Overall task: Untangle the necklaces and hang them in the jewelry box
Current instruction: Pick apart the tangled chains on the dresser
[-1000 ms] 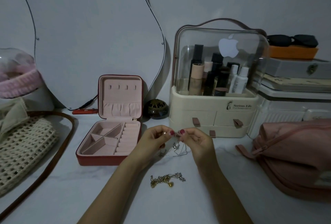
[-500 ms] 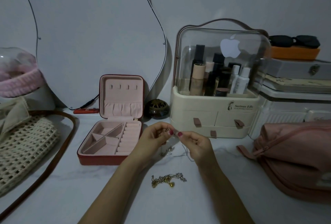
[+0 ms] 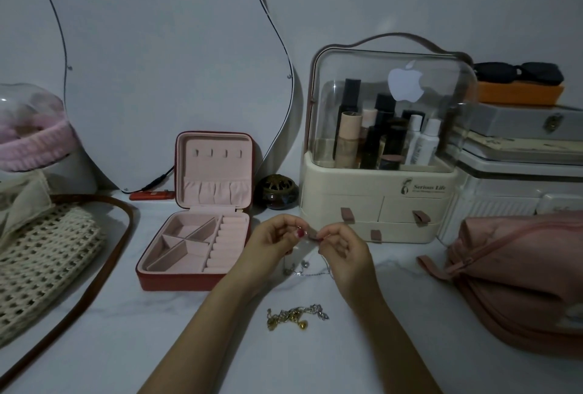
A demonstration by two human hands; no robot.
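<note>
My left hand (image 3: 271, 243) and my right hand (image 3: 345, 253) meet above the white table, fingertips together, both pinching a thin silver necklace (image 3: 299, 269) whose chain and small pendants dangle down to the tabletop between my wrists. A tangled gold and silver necklace (image 3: 295, 316) lies on the table nearer to me, untouched. The red jewelry box (image 3: 176, 281) with pink lining stands open to the left of my hands; its raised lid (image 3: 214, 169) shows a row of small hooks with nothing hanging on them.
A cream cosmetics organiser (image 3: 378, 198) with a clear dome stands behind my hands. A pink pouch (image 3: 517, 280) lies at right, a woven bag (image 3: 41, 261) with a brown strap at left. A small dark round jar (image 3: 280, 191) sits beside the lid; a mirror (image 3: 164, 62) leans behind.
My fingertips have shifted slightly on the silver chain, and its dangling part has swung a little. The gold necklace and the box have not moved.
</note>
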